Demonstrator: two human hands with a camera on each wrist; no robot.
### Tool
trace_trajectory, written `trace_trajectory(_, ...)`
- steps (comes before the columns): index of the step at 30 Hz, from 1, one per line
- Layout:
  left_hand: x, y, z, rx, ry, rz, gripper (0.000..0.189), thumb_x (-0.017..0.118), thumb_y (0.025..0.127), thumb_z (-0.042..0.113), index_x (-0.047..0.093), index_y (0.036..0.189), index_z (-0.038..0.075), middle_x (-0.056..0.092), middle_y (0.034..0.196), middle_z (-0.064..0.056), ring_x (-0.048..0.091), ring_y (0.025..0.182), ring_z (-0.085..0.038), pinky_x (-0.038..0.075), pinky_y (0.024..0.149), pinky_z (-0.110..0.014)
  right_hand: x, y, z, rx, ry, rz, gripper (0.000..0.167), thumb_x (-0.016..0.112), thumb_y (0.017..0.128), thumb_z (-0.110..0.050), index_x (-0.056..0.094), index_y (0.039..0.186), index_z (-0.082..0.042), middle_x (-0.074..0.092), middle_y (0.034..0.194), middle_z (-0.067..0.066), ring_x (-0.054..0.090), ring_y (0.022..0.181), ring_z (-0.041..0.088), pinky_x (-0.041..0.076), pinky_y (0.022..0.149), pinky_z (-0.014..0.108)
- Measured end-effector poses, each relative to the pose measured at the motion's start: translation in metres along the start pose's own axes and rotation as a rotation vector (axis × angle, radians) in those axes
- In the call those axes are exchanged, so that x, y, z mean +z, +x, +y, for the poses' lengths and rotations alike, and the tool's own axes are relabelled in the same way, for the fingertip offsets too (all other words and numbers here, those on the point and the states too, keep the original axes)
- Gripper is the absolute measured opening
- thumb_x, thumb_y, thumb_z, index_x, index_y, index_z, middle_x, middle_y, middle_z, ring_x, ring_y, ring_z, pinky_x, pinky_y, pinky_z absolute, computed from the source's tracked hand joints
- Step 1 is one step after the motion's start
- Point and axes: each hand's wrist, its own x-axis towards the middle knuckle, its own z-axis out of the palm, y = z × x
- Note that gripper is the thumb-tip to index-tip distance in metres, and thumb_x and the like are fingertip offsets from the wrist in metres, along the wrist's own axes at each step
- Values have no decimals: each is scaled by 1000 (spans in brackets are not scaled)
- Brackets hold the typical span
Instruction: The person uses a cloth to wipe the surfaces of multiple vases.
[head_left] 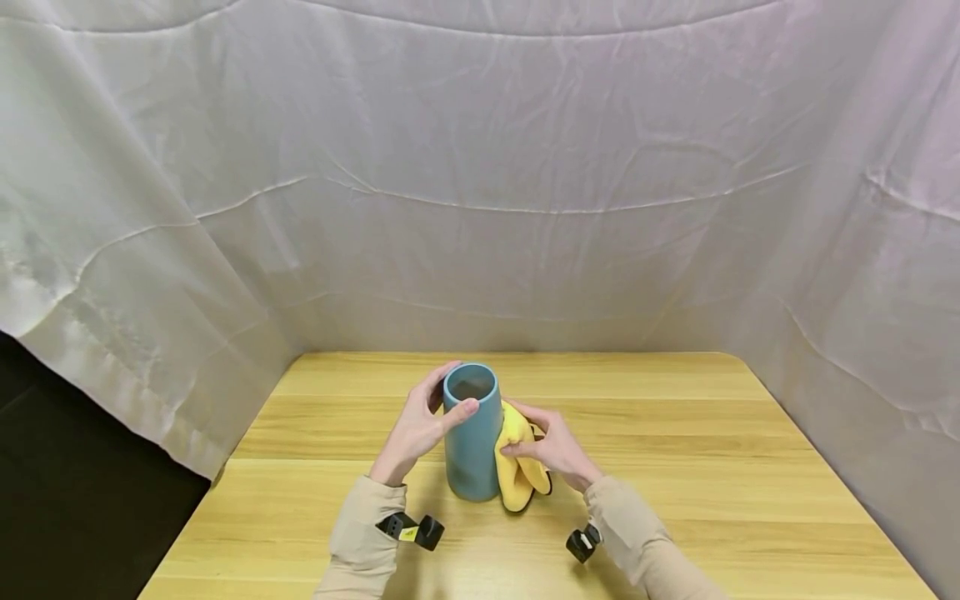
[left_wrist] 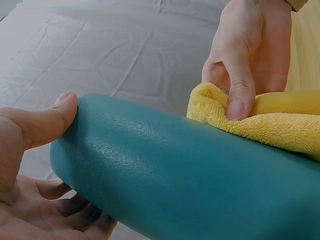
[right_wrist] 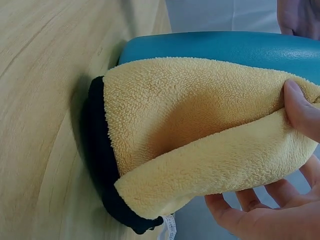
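Note:
A tall blue-green vase (head_left: 472, 454) stands upright on the wooden table, its round mouth facing up. My left hand (head_left: 420, 423) grips it near the rim, thumb on the near side and fingers round the far left. On the vase's right side hangs a yellow fleecy cloth (head_left: 516, 467) with a dark edge. My right hand (head_left: 553, 446) pinches the cloth's upper part, thumb in front and fingers behind. In the right wrist view the folded cloth (right_wrist: 200, 110) lies along the vase (right_wrist: 210, 47), and its dark-edged lower end hangs close to the table. A small white tag (right_wrist: 170, 227) shows at that end.
The wooden table (head_left: 712, 467) spreads out round the vase. Pale grey fabric (head_left: 510, 250) hangs behind it and along both sides. A black area (head_left: 75, 467) shows at the left beneath the fabric. Each wrist carries a small black camera on a strap.

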Motion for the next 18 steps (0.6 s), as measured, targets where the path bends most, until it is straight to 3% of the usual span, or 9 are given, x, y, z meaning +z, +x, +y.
trace_trajectory(10,1,0,0,-6,-1,1,64,73,91,13,45,148,2,56,141,-21,52,135,-35,34,121,-53,1,0,-5,-18,19,-2,73,83,80,-10,54,146,-19,57,147,11,59,123,24,54,96,32)
trace_trajectory(18,1,0,0,-1,3,13,62,74,90,11,47,146,4,57,139,-20,54,133,-34,37,120,-52,-2,4,-31,-80,12,27,72,81,80,-7,54,146,-12,59,144,15,64,109,12,58,90,30)
